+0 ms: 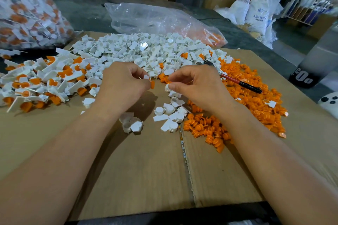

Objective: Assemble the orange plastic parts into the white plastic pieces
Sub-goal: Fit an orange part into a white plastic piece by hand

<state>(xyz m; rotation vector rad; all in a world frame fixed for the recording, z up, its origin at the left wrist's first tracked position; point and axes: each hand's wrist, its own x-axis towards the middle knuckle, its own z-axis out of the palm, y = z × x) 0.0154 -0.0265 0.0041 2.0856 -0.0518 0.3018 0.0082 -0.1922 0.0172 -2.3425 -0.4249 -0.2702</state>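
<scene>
My left hand (pixel 122 82) pinches a small white piece with an orange part (pixel 152 84) at its fingertips, above the cardboard. My right hand (pixel 197 87) has its fingers curled and pinches a white piece (pixel 167 87) just to the right of it. A heap of loose white pieces (pixel 139 49) lies behind both hands. Loose orange parts (pixel 256 100) are spread to the right. Assembled white-and-orange pieces (pixel 45 80) are piled at the left. A few white pieces (pixel 170 115) lie between my wrists.
A cardboard sheet (pixel 139 170) covers the table. A red and black tool (pixel 239 83) lies on the orange parts. A clear bag (pixel 155 18) lies behind the white heap, a full bag of assembled pieces (pixel 23 9) at far left. Boxes and sacks stand beyond.
</scene>
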